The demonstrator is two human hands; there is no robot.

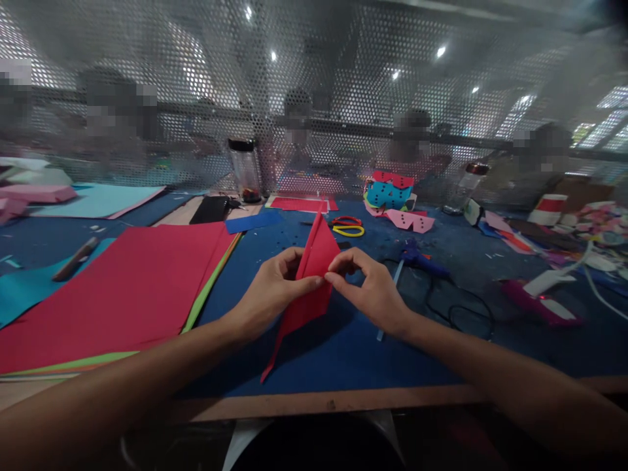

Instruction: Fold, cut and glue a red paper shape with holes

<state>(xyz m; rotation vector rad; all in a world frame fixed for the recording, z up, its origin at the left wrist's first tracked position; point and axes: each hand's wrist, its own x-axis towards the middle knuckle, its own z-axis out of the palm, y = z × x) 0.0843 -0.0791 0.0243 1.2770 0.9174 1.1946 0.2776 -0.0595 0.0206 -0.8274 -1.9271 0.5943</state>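
Note:
A folded piece of red paper (307, 313) is held up above the blue table between my two hands, tilted, with a narrow strip hanging at its lower left. My left hand (272, 288) is closed on its left side, thumb across the front and fingers behind. My right hand (367, 284) pinches the paper's right edge between thumb and forefinger. Just beyond lie scissors with red and yellow handles (349, 230). To the right of my right hand is a purple glue gun (422, 258) with a pale glue stick in it.
Large red sheets (132, 281) lie stacked at left, near a utility knife (76, 260). A blue paper strip (252, 222), a black phone (210, 209) and a glass bottle (244, 170) stand further back. Dotted paper pieces (392, 193) lie before the perforated metal screen (333, 78). Cables run at right.

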